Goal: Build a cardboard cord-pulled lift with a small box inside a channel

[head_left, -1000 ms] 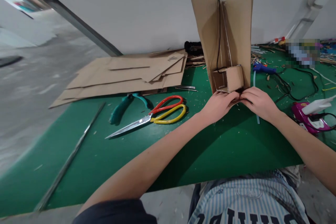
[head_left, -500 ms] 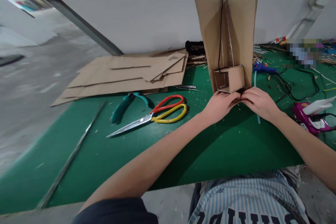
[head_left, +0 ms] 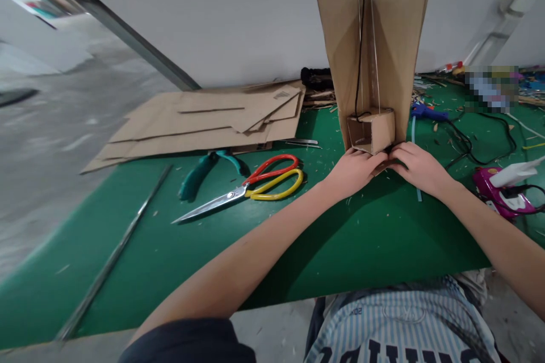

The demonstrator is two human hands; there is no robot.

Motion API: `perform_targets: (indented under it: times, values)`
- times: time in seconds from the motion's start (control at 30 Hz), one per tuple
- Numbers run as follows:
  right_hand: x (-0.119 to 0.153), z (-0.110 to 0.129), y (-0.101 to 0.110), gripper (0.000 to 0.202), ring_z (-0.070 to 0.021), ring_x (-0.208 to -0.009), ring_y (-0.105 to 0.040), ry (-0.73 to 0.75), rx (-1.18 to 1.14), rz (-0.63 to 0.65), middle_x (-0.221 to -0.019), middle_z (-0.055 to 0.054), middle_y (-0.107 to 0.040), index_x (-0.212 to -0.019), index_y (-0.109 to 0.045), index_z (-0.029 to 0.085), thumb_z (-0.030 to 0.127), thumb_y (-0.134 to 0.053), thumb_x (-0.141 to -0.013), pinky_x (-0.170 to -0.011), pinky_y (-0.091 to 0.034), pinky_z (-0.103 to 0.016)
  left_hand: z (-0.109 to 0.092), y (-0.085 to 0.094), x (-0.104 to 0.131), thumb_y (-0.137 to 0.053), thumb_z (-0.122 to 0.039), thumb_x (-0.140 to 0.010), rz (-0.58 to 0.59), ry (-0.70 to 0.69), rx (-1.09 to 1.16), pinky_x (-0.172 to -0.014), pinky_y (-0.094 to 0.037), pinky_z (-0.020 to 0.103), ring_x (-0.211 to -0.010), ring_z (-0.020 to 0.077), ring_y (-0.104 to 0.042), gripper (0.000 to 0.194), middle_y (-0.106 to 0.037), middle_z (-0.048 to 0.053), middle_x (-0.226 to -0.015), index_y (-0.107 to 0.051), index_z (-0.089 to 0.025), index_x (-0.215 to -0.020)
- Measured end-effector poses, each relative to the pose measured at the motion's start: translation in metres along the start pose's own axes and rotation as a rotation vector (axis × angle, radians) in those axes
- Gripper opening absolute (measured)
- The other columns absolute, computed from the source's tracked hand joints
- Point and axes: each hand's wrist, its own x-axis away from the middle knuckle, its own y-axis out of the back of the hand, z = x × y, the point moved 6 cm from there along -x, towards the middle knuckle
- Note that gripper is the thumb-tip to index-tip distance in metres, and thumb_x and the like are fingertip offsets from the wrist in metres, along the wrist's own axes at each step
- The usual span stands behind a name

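Note:
A folded cardboard piece [head_left: 392, 39] stands upright before me, its two tall panels meeting in a V. Low in its fold sits a small open cardboard box [head_left: 382, 129]. A black cord [head_left: 361, 51] and thin clear strands run up from that box. My left hand [head_left: 355, 170] grips the piece's lower edge just under the box, fingers closed. Beside it, nearly touching, my right hand [head_left: 419, 165] is closed on the same lower edge. The fingertips of both hands are partly hidden against the cardboard.
To the left lie scissors [head_left: 238, 190], green-handled pliers [head_left: 204, 173], cardboard sheets [head_left: 204, 119] and a bundle of thin rods [head_left: 119, 249]. On the right are a blue glue gun [head_left: 429, 112] with its cable and a magenta device [head_left: 489, 187]. A wall [head_left: 234, 17] rises behind the table.
The cardboard piece has tilted slightly and its right panel has swung a little to the right. The box's opening shows more. Both hands stay at the lower edge.

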Motion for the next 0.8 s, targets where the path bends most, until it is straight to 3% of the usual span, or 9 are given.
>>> perform_targets:
  times: [0.13,0.23,0.4,0.5,0.57,0.6,0.67,0.77,0.8]
  values:
    - [-0.002,-0.007,-0.006,0.017,-0.0273,-0.109,-0.063,-0.028,-0.025,0.032,-0.113,-0.012,-0.066,-0.106,-0.063,0.018,0.02,-0.057,-0.091,-0.094,-0.055,-0.048,0.001,-0.001,0.0,-0.04,-0.031,-0.103,0.095,0.016,0.001,-0.081,-0.053,0.038,-0.089,0.0249,-0.072,0.031,-0.075,0.011,-0.095,-0.06,-0.019,-0.124]
    - [-0.004,-0.009,-0.005,0.028,-0.0271,-0.112,-0.063,-0.039,-0.035,0.034,-0.114,-0.011,-0.066,-0.112,-0.062,0.018,0.012,-0.055,-0.086,-0.099,-0.054,-0.048,-0.003,0.001,0.003,-0.046,-0.023,-0.099,0.169,0.003,-0.008,-0.092,-0.052,0.042,-0.109,0.0281,-0.067,0.04,-0.07,0.015,-0.119,-0.051,-0.019,-0.139]
    - [-0.006,-0.012,-0.008,0.027,-0.0293,-0.112,-0.062,-0.072,-0.02,0.113,-0.113,-0.014,-0.066,-0.107,-0.065,0.013,0.009,-0.05,-0.085,-0.1,-0.053,-0.048,-0.018,0.03,0.014,-0.063,-0.031,-0.091,0.274,-0.083,0.01,-0.097,-0.05,0.04,-0.123,0.0304,-0.06,0.065,-0.061,0.016,-0.135,-0.037,-0.017,-0.15]
    - [-0.005,-0.012,-0.009,0.029,-0.0286,-0.112,-0.062,-0.073,-0.02,0.125,-0.112,-0.013,-0.067,-0.109,-0.065,0.014,0.01,-0.05,-0.084,-0.1,-0.053,-0.046,-0.02,0.064,0.017,-0.06,-0.033,-0.093,0.338,-0.087,0.082,-0.073,-0.051,0.03,-0.103,0.0235,-0.069,0.041,-0.069,0.008,-0.125,-0.056,-0.022,-0.132]
    - [-0.005,-0.013,-0.009,0.029,-0.0279,-0.112,-0.063,-0.064,-0.012,0.113,-0.111,-0.012,-0.068,-0.108,-0.065,0.014,0.01,-0.051,-0.084,-0.103,-0.051,-0.047,-0.01,0.087,0.014,-0.055,-0.039,-0.095,0.307,-0.026,0.074,-0.055,-0.043,0.028,-0.074,0.0183,-0.068,0.022,-0.074,0.002,-0.092,-0.068,-0.022,-0.097]
    - [-0.005,-0.012,-0.009,0.027,-0.027,-0.111,-0.064,-0.053,-0.017,0.108,-0.11,-0.012,-0.069,-0.106,-0.066,0.015,0.01,-0.051,-0.084,-0.106,-0.049,-0.047,-0.001,0.099,0.011,-0.052,-0.042,-0.096,0.213,0.013,0.059,-0.05,-0.036,0.028,-0.061,0.0155,-0.061,0.03,-0.069,0.0,-0.074,-0.065,-0.021,-0.078]
    - [-0.004,-0.012,-0.008,0.022,-0.0247,-0.107,-0.066,-0.038,-0.039,0.093,-0.106,-0.008,-0.072,-0.1,-0.068,0.018,0.012,-0.052,-0.086,-0.111,-0.044,-0.048,0.025,0.124,0.007,-0.051,-0.047,-0.096,-0.171,0.115,0.058,-0.05,-0.033,0.028,-0.052,0.0119,-0.049,0.042,-0.056,-0.002,-0.058,-0.054,-0.019,-0.065]
    - [-0.003,-0.011,-0.001,0.016,-0.0227,-0.093,-0.07,-0.053,-0.029,0.036,-0.095,-0.004,-0.075,-0.088,-0.068,0.02,0.014,-0.053,-0.087,-0.106,-0.045,-0.049,0.066,0.136,0.019,-0.052,-0.058,-0.094,-0.81,0.185,0.235,-0.056,-0.04,0.026,-0.058,0.0099,-0.05,0.039,-0.055,-0.001,-0.072,-0.052,-0.02,-0.086]
    - [-0.003,-0.01,0.003,0.015,-0.0228,-0.089,-0.07,-0.063,-0.006,0.002,-0.09,-0.003,-0.075,-0.085,-0.068,0.02,0.015,-0.054,-0.087,-0.102,-0.047,-0.048,0.077,0.129,0.022,-0.055,-0.064,-0.09,-0.905,0.188,0.327,-0.058,-0.043,0.026,-0.064,0.0106,-0.053,0.045,-0.058,0.001,-0.082,-0.051,-0.02,-0.098]
